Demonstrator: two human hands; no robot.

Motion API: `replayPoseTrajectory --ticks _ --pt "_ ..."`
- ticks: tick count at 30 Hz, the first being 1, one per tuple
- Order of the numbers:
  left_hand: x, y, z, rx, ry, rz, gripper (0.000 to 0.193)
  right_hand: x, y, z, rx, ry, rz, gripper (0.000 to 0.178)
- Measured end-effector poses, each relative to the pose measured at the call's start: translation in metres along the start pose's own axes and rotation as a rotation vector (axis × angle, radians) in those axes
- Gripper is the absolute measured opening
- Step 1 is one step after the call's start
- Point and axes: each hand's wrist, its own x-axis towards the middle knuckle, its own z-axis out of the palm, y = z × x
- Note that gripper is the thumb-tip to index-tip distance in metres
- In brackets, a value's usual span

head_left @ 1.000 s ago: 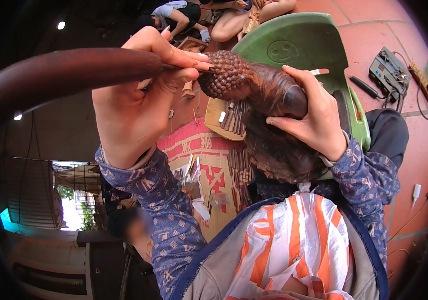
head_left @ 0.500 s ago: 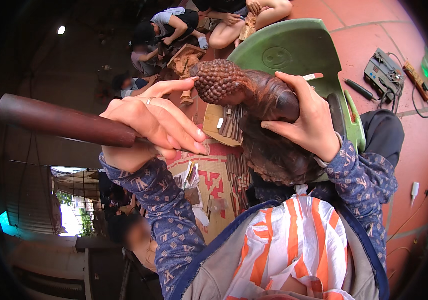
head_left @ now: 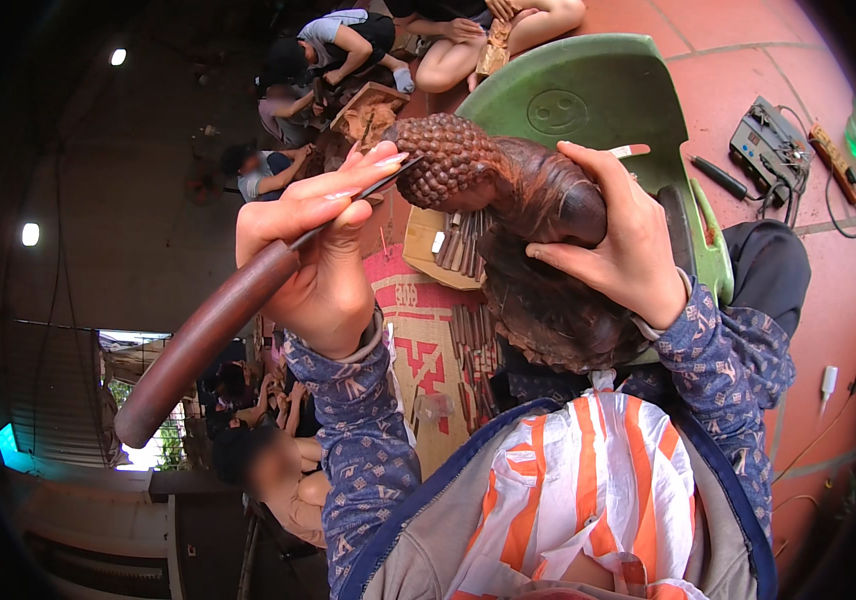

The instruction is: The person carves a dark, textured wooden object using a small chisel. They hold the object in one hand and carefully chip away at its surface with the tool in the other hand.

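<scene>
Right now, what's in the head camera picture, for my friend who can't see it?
The left hand points a brown-handled tool at the knobbly head of a dark figure, gripped by the right hand. Beyond are a green chair and red tiles.

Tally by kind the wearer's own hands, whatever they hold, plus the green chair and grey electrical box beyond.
Hands: 2 (left hand, right hand)
Carving tool: 1
Carved wooden figure: 1
Green chair: 1
Grey electrical box: 1
Total: 6

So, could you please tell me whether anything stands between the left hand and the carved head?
Nothing visible blocks the left hand from the carved head; only the tool blade it holds reaches across. The right hand grips the dark figure farther right, out of the way.
</scene>
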Motion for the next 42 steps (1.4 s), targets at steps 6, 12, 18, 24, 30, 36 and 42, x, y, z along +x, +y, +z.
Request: replayPoseTrajectory --ticks 6,12,18,24,30,36,42 --pt "0.002 -0.001 -0.005 -0.014 -0.053 0.034 0.016 0.0 0.0 0.001 -0.004 0.006 -0.007 0.072" --pt "0.002 -0.008 -0.008 0.02 -0.066 0.065 0.018 0.0 -0.001 0.002 -0.009 0.025 -0.015 0.072" --pt "-0.003 -0.011 0.001 0.069 0.039 0.112 0.022 0.0 -0.002 0.003 -0.015 0.033 -0.011 0.072" --pt "-0.016 -0.013 0.014 0.056 0.177 0.089 0.021 -0.001 -0.003 0.004 -0.02 0.038 -0.01 0.073" --pt "-0.002 0.0 0.013 0.083 0.102 0.036 0.02 -0.001 -0.003 0.003 -0.033 0.034 -0.013 0.072" --pt "0.013 0.02 0.007 0.282 -0.055 -0.022 0.017 -0.001 -0.003 0.003 -0.01 0.035 -0.011 0.071" --pt "0.01 0.025 -0.013 -0.418 -0.372 -0.174 0.018 -0.001 0.0 0.001 0.015 0.016 0.024 0.072"
